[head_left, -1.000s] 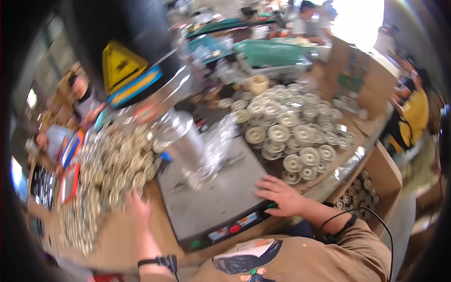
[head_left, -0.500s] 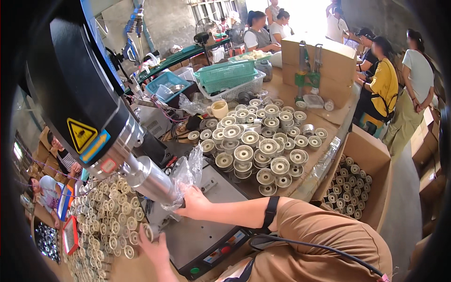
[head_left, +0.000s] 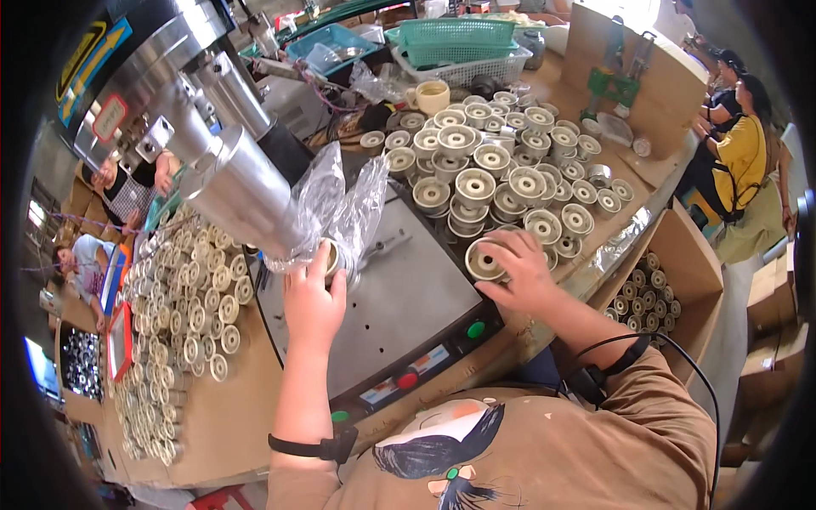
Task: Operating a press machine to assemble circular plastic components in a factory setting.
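My left hand reaches under the press head and closes around a round, flanged metal part. Clear plastic film wraps the lower end of the shiny press cylinder and partly hides that part. Over at the right, my right hand has its fingers curled on another flanged metal part, at the near edge of a heap of similar parts. Between the hands lies the grey press bed.
Rows of the same parts cover the left table. A red button and green button sit on the bed's front. A cardboard box of parts stands right. Behind are a mug and a green basket. Other people sit around.
My left hand has moved from the left-hand parts to beneath the press, carrying a part. My right hand has left the press and gone right to the heap. The view has shifted.
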`<state>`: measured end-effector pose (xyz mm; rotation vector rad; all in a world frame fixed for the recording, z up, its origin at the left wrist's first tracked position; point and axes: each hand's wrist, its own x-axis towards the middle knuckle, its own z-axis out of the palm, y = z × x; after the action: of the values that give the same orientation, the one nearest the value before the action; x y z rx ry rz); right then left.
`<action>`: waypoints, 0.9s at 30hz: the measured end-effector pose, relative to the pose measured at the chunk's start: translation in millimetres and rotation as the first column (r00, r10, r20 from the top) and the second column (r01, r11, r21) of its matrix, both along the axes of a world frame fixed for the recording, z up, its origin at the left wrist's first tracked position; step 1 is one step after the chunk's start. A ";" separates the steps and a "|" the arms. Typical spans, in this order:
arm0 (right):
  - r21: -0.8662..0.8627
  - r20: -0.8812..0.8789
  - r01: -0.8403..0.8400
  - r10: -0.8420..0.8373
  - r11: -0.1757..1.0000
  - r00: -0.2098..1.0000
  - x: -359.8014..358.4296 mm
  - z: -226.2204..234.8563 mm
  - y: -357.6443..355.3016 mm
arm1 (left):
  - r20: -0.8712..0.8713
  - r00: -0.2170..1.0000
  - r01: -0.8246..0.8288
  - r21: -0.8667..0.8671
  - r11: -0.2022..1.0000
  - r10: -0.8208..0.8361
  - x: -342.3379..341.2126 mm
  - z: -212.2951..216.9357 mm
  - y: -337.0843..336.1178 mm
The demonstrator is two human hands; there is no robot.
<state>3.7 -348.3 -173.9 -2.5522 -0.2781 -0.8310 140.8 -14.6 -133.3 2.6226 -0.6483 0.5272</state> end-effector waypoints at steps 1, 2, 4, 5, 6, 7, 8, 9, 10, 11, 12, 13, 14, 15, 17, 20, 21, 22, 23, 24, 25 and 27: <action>-0.063 -0.006 0.017 -0.018 0.998 1.000 1.8 1.8 -3.6 | -0.009 1.000 -0.016 0.006 1.000 0.016 -3.1 0.4 1.7; -0.056 -0.012 0.008 -0.009 0.998 1.000 6.7 1.3 -5.9 | -0.069 0.998 -0.013 -0.003 1.000 0.013 -5.3 3.0 3.4; -0.242 0.031 0.176 -0.174 0.954 0.984 17.2 0.3 -8.0 | -0.126 0.992 -0.024 -0.008 1.000 0.023 -11.7 6.7 10.8; -0.233 0.034 0.159 -0.155 0.959 0.987 20.3 -1.5 -5.6 | -0.092 0.996 -0.013 -0.006 1.000 0.013 -21.3 8.7 21.0; -0.286 0.045 0.194 -0.189 0.939 0.981 21.7 -5.4 -6.8 | -0.062 0.998 0.010 -0.008 1.000 -0.010 -29.4 7.3 28.0; -0.337 0.060 0.228 -0.221 0.913 0.973 22.8 -7.9 -8.2 | -0.059 0.998 0.002 -0.007 1.000 -0.002 -39.0 5.6 37.0; -0.307 0.068 0.119 -0.103 0.944 0.992 18.1 -10.4 -6.1 | -0.130 0.991 0.037 0.024 0.999 -0.034 -52.9 3.5 49.8; -0.202 -0.012 -0.100 0.100 0.974 0.995 11.4 -6.7 -1.2 | -0.200 0.978 0.076 0.049 0.996 -0.065 -68.3 2.5 63.4; -0.083 -0.071 -0.308 0.302 0.948 0.951 3.8 -0.2 3.3 | -0.351 0.935 0.117 0.145 0.982 -0.060 -85.2 5.9 74.9; -0.071 -0.158 -0.449 0.435 0.891 0.887 -3.5 11.1 6.5 | -0.487 0.872 0.182 0.225 0.957 -0.051 -102.9 12.2 84.8; -0.075 -0.324 -0.512 0.464 0.856 0.824 -6.4 14.1 11.8 | -0.524 0.851 0.195 0.293 0.936 -0.013 -121.3 15.7 96.2; -0.104 -0.402 -0.541 0.462 0.835 0.790 -3.4 7.9 15.3 | -0.552 0.834 0.215 0.353 0.911 0.017 -138.4 14.6 105.7; -0.080 -0.379 -0.557 0.492 0.826 0.784 -2.5 2.9 15.8 | -0.461 0.886 0.137 0.367 0.920 0.052 -150.5 6.1 115.0; -0.031 -0.369 -0.589 0.539 0.807 0.757 1.4 -5.5 16.2 | -0.370 0.925 0.060 0.367 0.928 0.087 -158.8 -4.8 120.5; -0.046 -0.420 -0.576 0.508 0.816 0.752 -2.4 -4.0 23.8 | -0.324 0.945 0.047 0.290 0.956 0.051 -170.0 -11.4 123.7; -0.052 -0.370 -0.509 0.457 0.859 0.809 -12.2 -2.5 36.2 | -0.482 0.864 -0.025 -0.331 0.943 -0.146 -147.0 -35.8 151.9; -0.066 -0.357 -0.470 0.419 0.880 0.835 -14.7 -2.3 41.5 | -0.433 0.899 -0.100 -0.339 0.936 -0.060 -131.1 -36.3 157.3; -0.123 -0.374 -0.425 0.355 0.897 0.857 -19.2 0.2 47.7 | -0.384 0.923 -0.175 -0.351 0.920 0.029 -113.8 -35.9 164.3; -0.148 -0.382 -0.400 0.320 0.905 0.867 -20.9 2.0 52.3 | -0.306 0.932 -0.262 -0.194 0.945 0.195 -97.7 -38.5 176.8; -0.133 -0.360 -0.395 0.327 0.909 0.874 -20.7 -3.0 52.3 | -0.198 0.917 -0.360 -0.040 0.932 0.346 -82.3 -42.5 190.6; -0.113 -0.339 -0.392 0.336 0.913 0.879 -19.0 -7.3 51.3 | -0.186 0.926 -0.344 -0.048 0.938 0.330 -68.0 -49.8 205.6; -0.117 -0.331 -0.376 0.321 0.919 0.887 -18.9 -9.1 50.2 | 0.238 0.893 -0.422 0.148 0.895 0.382 -44.6 -68.1 232.2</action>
<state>-15.2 -298.2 -183.0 -2.6291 -0.7166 -0.2785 96.2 217.5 -201.4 2.9323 -0.2089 0.9069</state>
